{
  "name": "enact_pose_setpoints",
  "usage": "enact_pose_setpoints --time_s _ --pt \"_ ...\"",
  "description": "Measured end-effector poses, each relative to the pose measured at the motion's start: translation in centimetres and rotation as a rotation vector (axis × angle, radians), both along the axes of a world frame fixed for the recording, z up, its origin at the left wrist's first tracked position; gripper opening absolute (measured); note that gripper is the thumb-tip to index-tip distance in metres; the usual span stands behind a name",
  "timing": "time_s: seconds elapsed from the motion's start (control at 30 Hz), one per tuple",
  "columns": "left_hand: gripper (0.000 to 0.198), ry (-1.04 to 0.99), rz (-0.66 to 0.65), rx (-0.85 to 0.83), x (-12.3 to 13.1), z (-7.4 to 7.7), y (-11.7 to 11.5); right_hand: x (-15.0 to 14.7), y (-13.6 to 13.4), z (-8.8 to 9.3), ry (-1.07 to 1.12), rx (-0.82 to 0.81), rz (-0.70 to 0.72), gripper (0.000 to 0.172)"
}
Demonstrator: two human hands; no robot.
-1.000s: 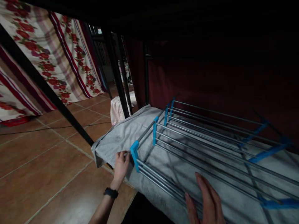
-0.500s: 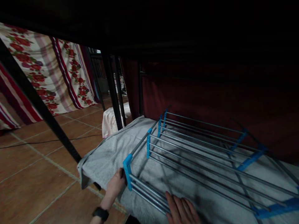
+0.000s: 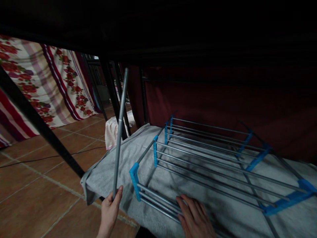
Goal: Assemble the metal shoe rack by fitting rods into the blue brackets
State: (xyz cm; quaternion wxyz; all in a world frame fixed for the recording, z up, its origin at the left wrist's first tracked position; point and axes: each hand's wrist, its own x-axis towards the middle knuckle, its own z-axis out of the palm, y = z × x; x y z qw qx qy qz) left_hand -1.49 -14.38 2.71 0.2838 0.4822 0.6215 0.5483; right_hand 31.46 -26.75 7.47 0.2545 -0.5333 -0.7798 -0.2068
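A: Left hand (image 3: 109, 209)?
B: Closed round the lower end of a metal tube (image 3: 119, 134), which rises nearly upright, tip leaning rightward. Gripped low, presumably so the whole length stays free of the rack (image 3: 208, 159).
A: Right hand (image 3: 194, 213)?
B: Fingers bent over the rack's nearest rods — probably steadying it. Whether they grip or merely rest, I cannot tell.
A: Rack position?
B: On the grey cloth (image 3: 99, 180), right of the tube and apart from it; the soft layer likely cushions it.
A: Materials?
B: Thin round rods, dull silver, run parallel between blue brackets (image 3: 135, 180), plastic by their look. Tube smooth, with a seam partway — perhaps two sections. Cloth matte, rumpled, drooping at its corner.
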Motion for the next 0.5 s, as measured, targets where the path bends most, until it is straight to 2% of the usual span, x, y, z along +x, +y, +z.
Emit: enact_pose_setpoints --time_s 0.1,0.23,0.37,0.5 --pt "0.053 0.108 -0.034 0.054 -0.3 0.0 -0.4 0.2 -0.2 0.8 0.046 -0.056 0.027 0.04" --pt "0.047 0.503 -0.123 0.164 -0.5 0.4 -0.8 0.2 -0.9 1.2 0.311 -0.131 0.049 0.046" --pt "0.039 0.84 -0.179 0.3 -1.2 0.5 -1.1 -0.3 -1.9 1.5 0.879 -0.341 0.051 0.045" --pt "0.026 0.908 -0.231 0.334 -2.8 -0.6 -0.6 -1.0 -2.1 3.3 1.531 -0.491 0.087 0.039"
